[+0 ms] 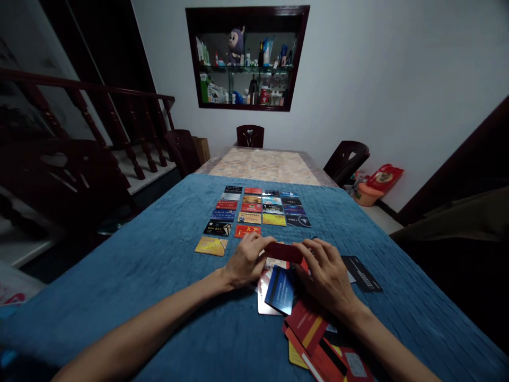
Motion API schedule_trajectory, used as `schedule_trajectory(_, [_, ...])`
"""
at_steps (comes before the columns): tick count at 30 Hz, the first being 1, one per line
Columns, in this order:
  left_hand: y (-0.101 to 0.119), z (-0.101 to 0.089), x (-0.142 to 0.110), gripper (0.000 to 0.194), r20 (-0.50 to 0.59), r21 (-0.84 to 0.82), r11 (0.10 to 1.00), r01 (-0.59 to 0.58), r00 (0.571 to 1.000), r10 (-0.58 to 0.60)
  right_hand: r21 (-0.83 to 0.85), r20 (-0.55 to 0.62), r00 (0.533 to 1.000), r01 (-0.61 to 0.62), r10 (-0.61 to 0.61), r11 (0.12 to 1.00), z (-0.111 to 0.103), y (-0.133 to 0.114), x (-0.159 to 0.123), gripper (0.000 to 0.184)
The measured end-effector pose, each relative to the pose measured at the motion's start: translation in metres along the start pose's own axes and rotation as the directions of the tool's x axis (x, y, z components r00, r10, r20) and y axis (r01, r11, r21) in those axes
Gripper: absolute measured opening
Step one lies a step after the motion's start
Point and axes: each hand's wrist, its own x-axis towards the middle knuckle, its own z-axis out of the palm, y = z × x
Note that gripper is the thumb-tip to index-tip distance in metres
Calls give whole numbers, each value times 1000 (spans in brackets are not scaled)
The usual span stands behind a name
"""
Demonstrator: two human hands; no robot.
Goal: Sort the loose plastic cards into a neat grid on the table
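Between my two hands a dark red card (283, 252) is held up at a tilt. My left hand (247, 259) pinches its left end, and my right hand (325, 273) grips its right end with bent fingers. Below them lies a loose pile of cards: a blue card (280, 289) rests on a whitish card (264, 297), and red cards (306, 324) overlap nearer to me. A black card (361, 273) lies right of my right hand. Beyond my hands, several cards are laid out in columns, with a gold card (211, 245) at the near left and a red card (247, 231) beside my left hand.
A blue cloth (159, 244) covers the near part of the table; the far part shows a patterned top (262, 162). Dark wooden chairs (347, 159) stand around it. A wall cabinet (248, 109) hangs behind, and a railing (119, 124) runs at left.
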Motion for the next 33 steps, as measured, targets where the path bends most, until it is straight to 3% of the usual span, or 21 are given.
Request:
schedule_trajectory(4, [-1,-5,6,38,35,90,995,-49,998,46,7,-8,999,-41,41,999,-1,2,3,39])
schedule_trajectory(10, [-6,-10,13,50,59,215,965,-147,989,138,22,11,1000,7,-7,1000,-3,10,13,46])
schedule_trajectory(17, [-15,-21,28,45,129,352,887,-299,954,271,62,65,996,55,-59,997,4,23,31,42])
schedule_trajectory(23, [-33,-34,46,39,205,423,856,-297,952,229,110,97,992,73,-84,991,22,38,56,48])
schedule_trajectory(33, [-91,-43,78,49,322,485,843,-233,944,76,145,218,959,151,-180,978,74,70,106,49])
